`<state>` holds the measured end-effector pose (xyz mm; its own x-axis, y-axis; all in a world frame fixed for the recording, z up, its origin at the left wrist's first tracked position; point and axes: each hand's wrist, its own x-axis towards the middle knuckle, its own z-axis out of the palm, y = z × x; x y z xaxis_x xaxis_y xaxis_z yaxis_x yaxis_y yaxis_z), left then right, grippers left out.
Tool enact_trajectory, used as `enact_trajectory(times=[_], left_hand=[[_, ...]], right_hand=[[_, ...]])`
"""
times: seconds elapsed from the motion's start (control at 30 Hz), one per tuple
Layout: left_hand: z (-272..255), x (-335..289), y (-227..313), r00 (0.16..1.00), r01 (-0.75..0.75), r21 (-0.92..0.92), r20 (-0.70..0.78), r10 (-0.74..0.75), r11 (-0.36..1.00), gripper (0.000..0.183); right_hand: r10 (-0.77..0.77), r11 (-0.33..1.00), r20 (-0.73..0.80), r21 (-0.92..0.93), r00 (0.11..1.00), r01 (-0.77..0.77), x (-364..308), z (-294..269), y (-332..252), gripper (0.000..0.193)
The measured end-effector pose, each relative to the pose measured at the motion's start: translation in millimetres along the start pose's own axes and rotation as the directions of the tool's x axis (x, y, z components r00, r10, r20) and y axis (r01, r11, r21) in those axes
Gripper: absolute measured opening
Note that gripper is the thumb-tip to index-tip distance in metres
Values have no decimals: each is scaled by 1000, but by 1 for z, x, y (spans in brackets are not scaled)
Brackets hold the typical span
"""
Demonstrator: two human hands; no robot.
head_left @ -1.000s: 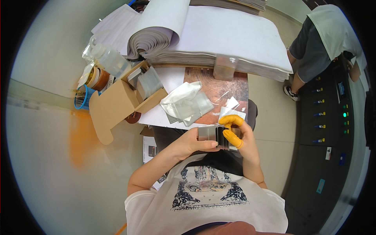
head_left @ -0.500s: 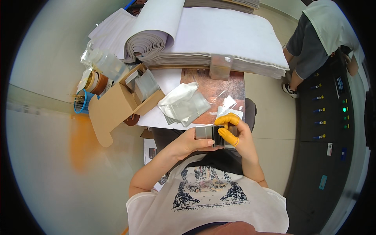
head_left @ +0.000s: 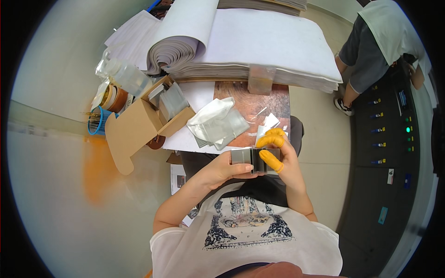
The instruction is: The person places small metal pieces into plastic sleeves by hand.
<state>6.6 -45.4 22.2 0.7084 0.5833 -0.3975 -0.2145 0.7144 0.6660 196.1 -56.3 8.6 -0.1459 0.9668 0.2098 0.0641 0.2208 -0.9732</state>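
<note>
A stack of thin grey and black rectangular sheets (head_left: 242, 158) is held in front of my body, over my lap. My left hand (head_left: 223, 169) grips its left end, thumb lying across the near face and fingers underneath. Yellow finger cots cover the thumb and some fingers of my right hand (head_left: 288, 162). That thumb presses on the dark part of the stack while the other fingers curl round its far side. Just beyond my hands, small white paper scraps (head_left: 270, 124) lie on the table. What the sheets are I cannot make out.
Clear plastic bags (head_left: 218, 125) and an opened cardboard box (head_left: 134, 123) of wrapped pieces sit on the table (head_left: 234, 90). Behind are large stacked white sheets (head_left: 269, 37). A bottle (head_left: 130, 76) and blue cup (head_left: 96, 121) stand left. Another person (head_left: 371, 46) is beside a dark cabinet (head_left: 371, 194).
My right fingers have shifted slightly on the stack, and its right part looks spread a little differently. My left hand stays nearly in place.
</note>
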Motion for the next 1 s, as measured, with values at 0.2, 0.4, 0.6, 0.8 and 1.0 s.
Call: enact_trajectory(times=[0.2,0.4,0.6,0.8,1.0], left_hand=[[1,-1,0,999,31,7,-41,-31,1000,57],[10,0,3,999,1,129,-43,5,992,52],[12,3,1,988,-149,429,23,154,891,49],[18,6,-4,997,-67,497,7,74,865,56],[18,7,1,998,-67,653,47,48,754,57]], right_hand=[[104,910,124,389,987,-145,-2,-4,0,13],[135,980,27,145,990,-138,-2,6,-7,19],[254,946,56,193,966,-260,-1,7,-8,25],[147,988,23,47,989,-148,0,15,-5,34],[178,981,44,64,983,-181,1,12,-4,33]])
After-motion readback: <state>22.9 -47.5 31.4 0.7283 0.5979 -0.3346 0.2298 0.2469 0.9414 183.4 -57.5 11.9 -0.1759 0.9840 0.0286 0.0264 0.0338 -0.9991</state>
